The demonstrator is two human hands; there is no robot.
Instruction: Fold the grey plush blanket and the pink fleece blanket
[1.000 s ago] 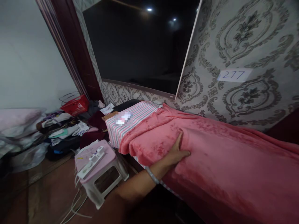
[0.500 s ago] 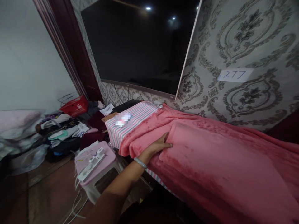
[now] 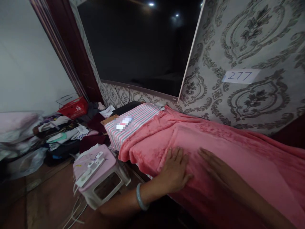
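A pink fleece blanket (image 3: 233, 159) covers a long surface along the patterned wall. My left hand (image 3: 175, 171) lies flat on it near its left end, fingers stretched out, a pale bangle on the wrist. My right hand (image 3: 212, 160) rests palm down just to the right, fingers extended across the fleece. Neither hand holds anything. Past the blanket's left end a striped cloth (image 3: 133, 125) shows on the same surface.
A pink plastic stool (image 3: 98, 176) with a white power strip and cords stands on the floor at left. Clothes are piled by a red basket (image 3: 74, 108). A large dark screen (image 3: 140, 47) hangs on the wall, beside a paper label (image 3: 240, 76).
My left hand slid back toward me and spread flat on the blanket. My right hand has come into view and settled on the blanket beside it.
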